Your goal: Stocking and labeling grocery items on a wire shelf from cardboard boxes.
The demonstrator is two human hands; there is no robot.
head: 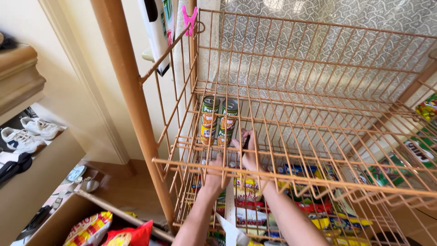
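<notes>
Both my hands reach into an orange wire rack [291,175], onto a shelf beneath its upper tier. My right hand [249,152] is just right of the cans, its fingers curled around something small and dark that the wires partly hide. My left hand [214,175] lies lower and to the left, close to the shelf's front edge; the wires hide what it holds, if anything. Cans [218,120] with green, orange and yellow labels stand in two short stacks side by side at the shelf's back left.
Colourful snack packets [248,191] fill the tier below. A cardboard box [59,218] with red and yellow bags [91,228] sits at the lower left. White shoes [32,132] rest on a ledge. More packaged goods [421,148] stand at the right. A pink clip [189,19] hangs on the rack's top.
</notes>
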